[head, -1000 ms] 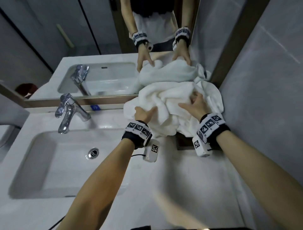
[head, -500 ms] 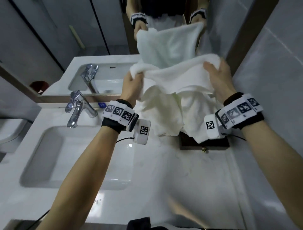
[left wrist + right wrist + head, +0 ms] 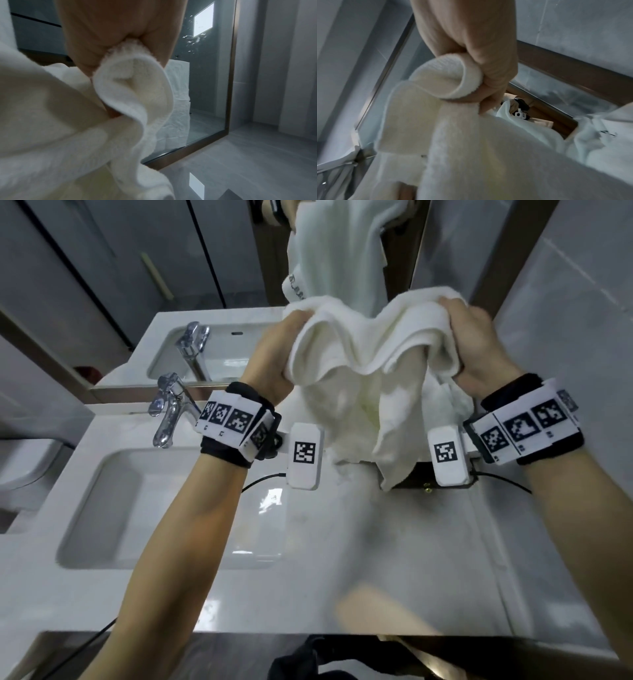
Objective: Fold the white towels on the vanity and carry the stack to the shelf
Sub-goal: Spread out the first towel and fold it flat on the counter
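Note:
A white towel (image 3: 370, 378) hangs lifted above the back right of the vanity counter (image 3: 376, 559), sagging in folds between my two hands. My left hand (image 3: 277, 354) grips its upper left edge, fingers curled into the cloth. My right hand (image 3: 476, 344) grips the upper right edge the same way. The towel's lower end (image 3: 390, 470) still reaches the counter near a dark box. The left wrist view shows my left hand (image 3: 109, 44) bunching the towel (image 3: 130, 86). In the right wrist view my right hand (image 3: 481, 65) clutches a rolled edge of the towel (image 3: 443, 81).
A sink basin (image 3: 144, 508) with a chrome tap (image 3: 168, 409) lies left of the towel. A mirror (image 3: 171, 268) runs behind the counter and reflects the towel. A dark box (image 3: 424, 481) sits under the towel against the grey tiled wall (image 3: 565, 302) at right.
Both hands went from resting on the crumpled towel heap to gripping its top edge and lifting it off the counter. The towel now hangs higher and more bunched between them.

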`<state>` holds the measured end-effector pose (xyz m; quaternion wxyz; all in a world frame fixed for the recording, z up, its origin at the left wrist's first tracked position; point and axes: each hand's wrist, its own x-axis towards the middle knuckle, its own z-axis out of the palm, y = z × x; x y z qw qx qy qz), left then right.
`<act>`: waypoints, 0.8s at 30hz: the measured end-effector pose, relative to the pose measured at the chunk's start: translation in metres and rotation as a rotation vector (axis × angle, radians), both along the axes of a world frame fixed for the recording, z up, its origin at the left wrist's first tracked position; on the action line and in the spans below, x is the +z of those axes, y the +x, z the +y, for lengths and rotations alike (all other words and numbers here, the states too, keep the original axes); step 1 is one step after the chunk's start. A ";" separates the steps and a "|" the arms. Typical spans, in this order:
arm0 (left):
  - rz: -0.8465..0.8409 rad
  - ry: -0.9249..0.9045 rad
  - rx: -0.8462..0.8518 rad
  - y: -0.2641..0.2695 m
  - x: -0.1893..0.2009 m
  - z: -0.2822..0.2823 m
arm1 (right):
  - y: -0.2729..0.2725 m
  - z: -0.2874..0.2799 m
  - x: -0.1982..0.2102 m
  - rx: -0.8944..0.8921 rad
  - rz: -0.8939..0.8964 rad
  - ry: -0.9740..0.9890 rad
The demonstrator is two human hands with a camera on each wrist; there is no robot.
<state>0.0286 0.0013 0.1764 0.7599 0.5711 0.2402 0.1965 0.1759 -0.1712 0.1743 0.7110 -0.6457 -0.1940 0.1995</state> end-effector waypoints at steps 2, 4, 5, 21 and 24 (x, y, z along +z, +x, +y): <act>-0.018 -0.091 -0.068 0.001 -0.013 -0.001 | 0.006 0.000 -0.017 -0.021 0.043 -0.055; -0.016 -0.205 -0.049 0.005 -0.034 -0.003 | 0.013 0.001 -0.040 -0.084 0.120 -0.114; 0.004 -0.248 -0.026 0.009 -0.046 -0.005 | 0.016 0.001 -0.053 -0.109 0.151 -0.139; 0.851 0.797 -0.001 -0.003 -0.201 -0.029 | -0.032 -0.029 -0.145 0.510 -0.925 -0.654; 0.951 0.894 0.027 0.000 -0.209 -0.039 | -0.041 -0.016 -0.153 0.755 -1.231 -0.974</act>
